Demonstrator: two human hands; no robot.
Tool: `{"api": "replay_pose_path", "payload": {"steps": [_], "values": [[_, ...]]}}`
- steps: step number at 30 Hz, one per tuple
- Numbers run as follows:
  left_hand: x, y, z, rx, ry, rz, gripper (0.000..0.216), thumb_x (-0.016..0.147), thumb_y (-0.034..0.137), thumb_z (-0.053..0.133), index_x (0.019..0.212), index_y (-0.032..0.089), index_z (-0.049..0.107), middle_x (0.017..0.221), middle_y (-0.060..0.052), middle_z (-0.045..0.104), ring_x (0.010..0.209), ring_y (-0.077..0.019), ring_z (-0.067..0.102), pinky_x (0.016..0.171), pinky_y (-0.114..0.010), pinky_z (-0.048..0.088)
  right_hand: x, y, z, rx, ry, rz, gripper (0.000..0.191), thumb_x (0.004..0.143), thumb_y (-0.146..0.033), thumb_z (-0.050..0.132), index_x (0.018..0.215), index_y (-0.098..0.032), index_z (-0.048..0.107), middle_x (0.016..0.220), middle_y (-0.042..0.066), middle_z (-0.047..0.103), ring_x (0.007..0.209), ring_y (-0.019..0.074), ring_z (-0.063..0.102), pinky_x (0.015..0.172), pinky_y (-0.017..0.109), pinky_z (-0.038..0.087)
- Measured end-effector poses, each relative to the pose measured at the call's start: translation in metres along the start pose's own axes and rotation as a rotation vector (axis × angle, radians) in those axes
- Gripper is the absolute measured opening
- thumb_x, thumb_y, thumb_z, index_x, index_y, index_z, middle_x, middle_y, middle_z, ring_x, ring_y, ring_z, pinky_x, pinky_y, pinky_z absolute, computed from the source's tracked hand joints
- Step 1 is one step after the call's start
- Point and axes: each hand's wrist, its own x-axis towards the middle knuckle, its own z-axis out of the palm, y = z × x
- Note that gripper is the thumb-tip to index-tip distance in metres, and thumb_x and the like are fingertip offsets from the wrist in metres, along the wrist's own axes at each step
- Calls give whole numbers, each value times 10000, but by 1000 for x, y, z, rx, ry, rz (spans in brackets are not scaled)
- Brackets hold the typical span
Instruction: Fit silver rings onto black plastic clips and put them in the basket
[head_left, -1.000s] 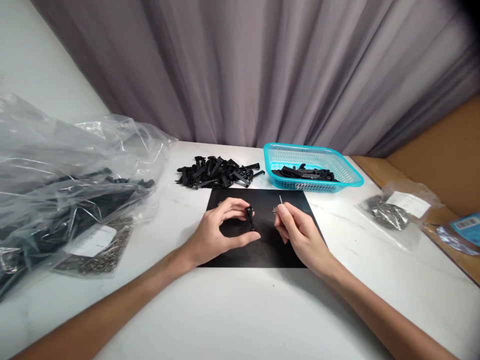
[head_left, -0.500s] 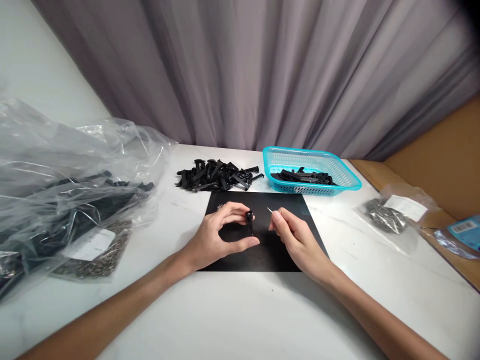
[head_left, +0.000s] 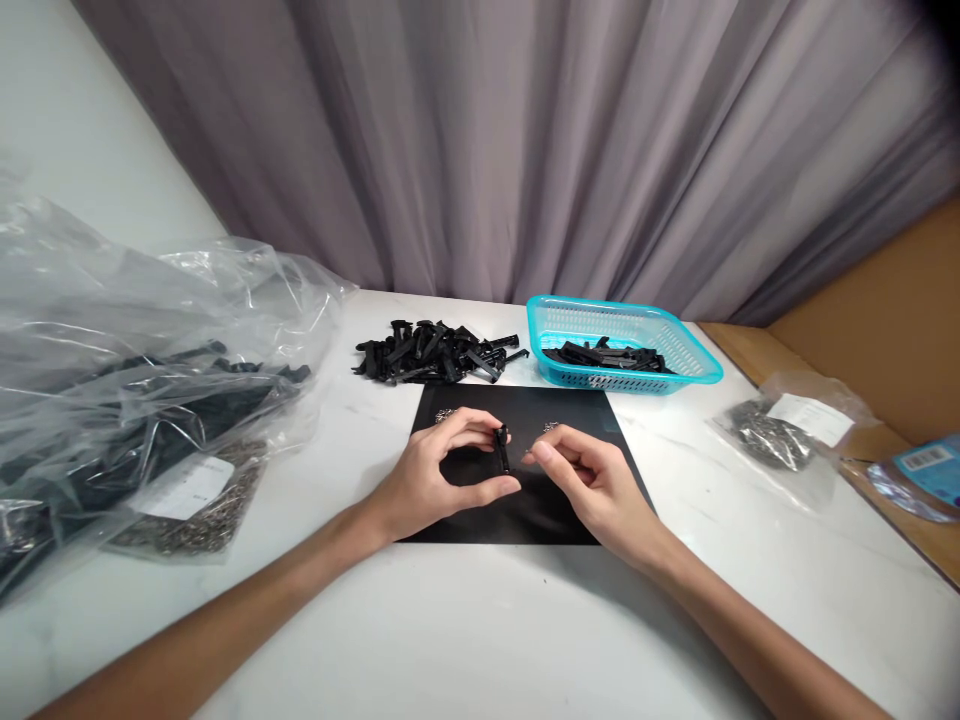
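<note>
Over the black mat (head_left: 540,510), my left hand (head_left: 442,470) holds a small black plastic part (head_left: 502,450) between thumb and fingertips, with the part standing nearly upright. Just to its right, my right hand (head_left: 592,475) is closed in a pinch on a small, thin metal pin (head_left: 526,453). Only a bit of the pin shows at the fingertips, close to the black part; whether the two touch I cannot tell. Small metal pieces (head_left: 445,414) lie behind my left hand, and another little heap of metal pieces (head_left: 550,427) lies behind my right fingers.
Beyond the mat lie a pile of black plastic parts (head_left: 435,352) and a blue basket (head_left: 709,372) holding more. Clear plastic bags (head_left: 247,290) with black parts and metal pieces cover the left side. A labelled bag of metal pieces (head_left: 772,430) sits at right, near a cardboard box (head_left: 885,300).
My right hand has turned and its fingertips have come left and down, bringing the pin close to the black part. The metal heap behind it now shows. My left hand has barely moved.
</note>
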Motion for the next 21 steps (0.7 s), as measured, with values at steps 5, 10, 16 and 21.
{"api": "replay_pose_path", "payload": {"steps": [5,10,16,21], "values": [[0,1,1,2,2,-12,498,783,393,843,1181,205,610,1121,-71,749,1022,-230,751,956,-379,630,-1,-3,0,-7,-6,-34,378,1000,-534,568,954,-207,752,685,-11,493,563,119,316,500,276,234],[-2,1,1,28,18,-1,489,774,368,835,1186,210,625,1107,-69,752,1011,-231,749,947,-387,635,-5,-5,1,-44,10,-71,380,1010,-527,550,1031,-226,781,826,43,671,633,151,485,520,277,315],[-2,-3,1,55,18,24,511,760,346,842,1204,218,622,1111,-64,748,1008,-228,745,942,-381,634,-5,-5,1,-66,-64,-86,370,1021,-503,544,1050,-239,800,861,44,727,623,152,507,539,283,349],[-3,-3,1,30,-4,-14,524,777,377,836,1217,224,596,1140,-61,739,1043,-226,736,973,-377,618,-6,-7,2,-81,-32,-82,352,1028,-494,538,1086,-248,783,833,31,699,608,143,467,536,282,329]]}}
